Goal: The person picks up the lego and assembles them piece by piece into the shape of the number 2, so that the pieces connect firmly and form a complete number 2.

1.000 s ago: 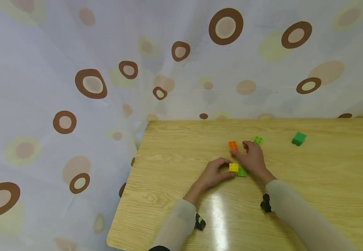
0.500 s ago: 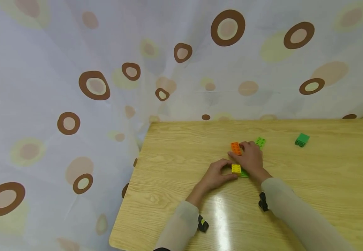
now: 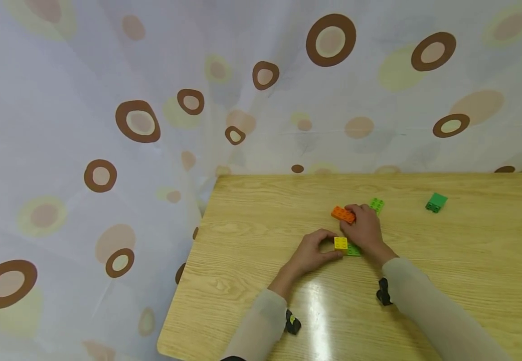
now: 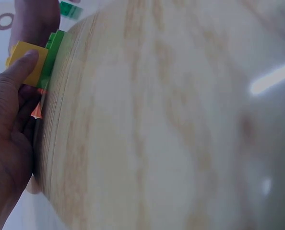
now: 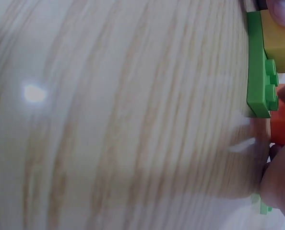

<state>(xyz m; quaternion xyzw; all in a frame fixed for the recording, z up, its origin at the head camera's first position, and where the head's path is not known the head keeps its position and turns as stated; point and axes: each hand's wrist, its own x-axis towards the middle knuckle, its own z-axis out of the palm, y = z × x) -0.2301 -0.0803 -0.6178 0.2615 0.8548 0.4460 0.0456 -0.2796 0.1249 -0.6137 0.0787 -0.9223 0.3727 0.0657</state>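
My left hand [image 3: 308,255] holds a yellow toy building brick [image 3: 340,244] between thumb and fingers. This brick sits on the left part of a flat green brick [image 3: 354,249], whose studs show to the right of it. Just beyond, my right hand [image 3: 364,230] pinches the right end of an orange brick [image 3: 343,214], which lies at a slant. In the left wrist view the left thumb presses on the yellow brick [image 4: 31,62]. The right wrist view has the orange brick [image 5: 280,122] partly hidden by the right fingers.
Behind the right hand lies a flat light green brick [image 3: 377,204], partly covered by it. A dark green brick [image 3: 437,202] rests farther right on the wooden table [image 3: 251,215]. A patterned curtain [image 3: 261,120] borders the table at the back and left.
The right hand has taken hold of the orange brick and turned it from nearly lengthwise to slanted. The left hand stays on the yellow brick. The head view has shifted slightly.
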